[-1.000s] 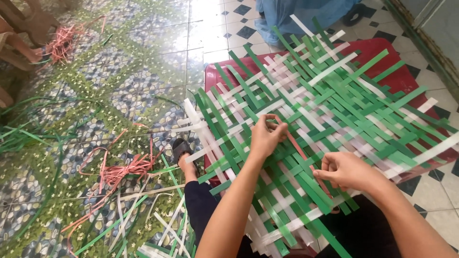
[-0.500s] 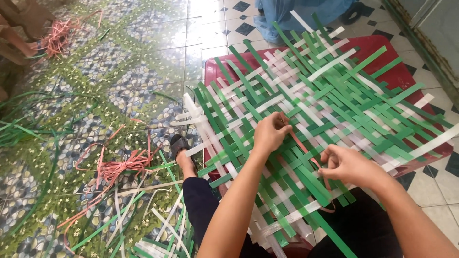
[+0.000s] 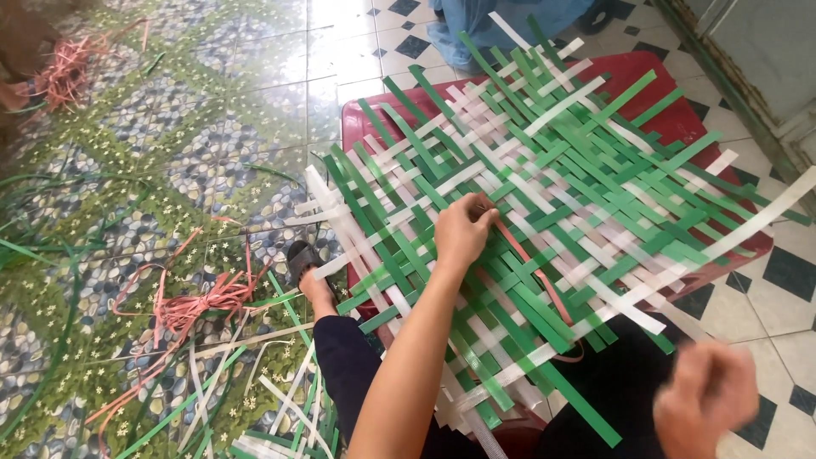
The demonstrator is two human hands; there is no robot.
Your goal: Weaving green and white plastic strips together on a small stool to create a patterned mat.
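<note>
Nearest the camera, the right hand (image 3: pixel 707 398) hangs low at the right edge of the view, blurred, above the dark trousers; its fingers look curled, but whether it grips anything cannot be told. Just beyond it, the loose end of a thin pink strip (image 3: pixel 544 289) curves down off the near edge of the work. The left forearm runs up from the bottom of the view to the left hand (image 3: pixel 463 229), which rests on the woven mat (image 3: pixel 544 195) with fingers bent and pinched on the upper end of that pink strip, where it goes in among the bands. The mat is a flat lattice of green and white plastic bands crossing on the diagonal, with long free ends fanning out on every side; it lies across the person's lap and over a red plastic stool (image 3: pixel 654 85) that shows beneath its far half. To the left of the knee, a foot in a dark sandal (image 3: pixel 302 259) sits on the floor, and beside it lie scattered green and white offcuts (image 3: pixel 255 399) and a tangle of pink strips (image 3: pixel 191 306). The floor (image 3: pixel 170 153) there is pebble-patterned tile, giving way to black-and-white checked tile farther off. At the far edge lies a crumpled blue cloth (image 3: pixel 501 25), and at the far left another bunch of pink strips (image 3: pixel 64 72).
</note>
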